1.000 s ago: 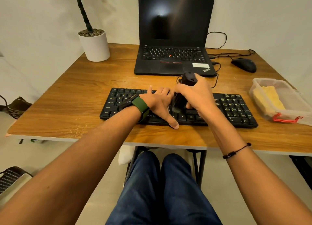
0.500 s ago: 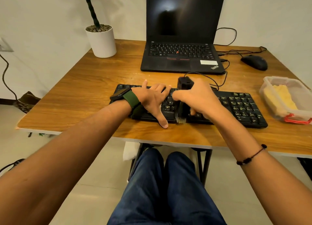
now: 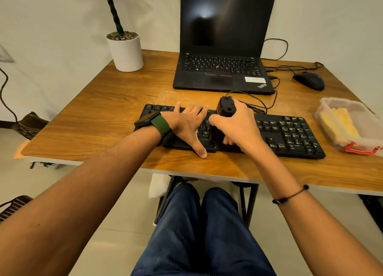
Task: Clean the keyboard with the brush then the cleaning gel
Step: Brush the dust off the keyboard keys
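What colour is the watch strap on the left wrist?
Dark green watch strap, head view.

Home office: wooden desk (image 3: 107,118), laptop (image 3: 223,47), potted plant (image 3: 124,47).

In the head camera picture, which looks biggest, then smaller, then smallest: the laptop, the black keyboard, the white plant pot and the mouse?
1. laptop
2. keyboard, partly hidden under both hands
3. white plant pot
4. mouse

The laptop and keyboard come close: the keyboard looks wider, but the laptop's open screen covers more of the picture.

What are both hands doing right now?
Left hand: open, flat on the keyboard.
Right hand: gripping the brush.
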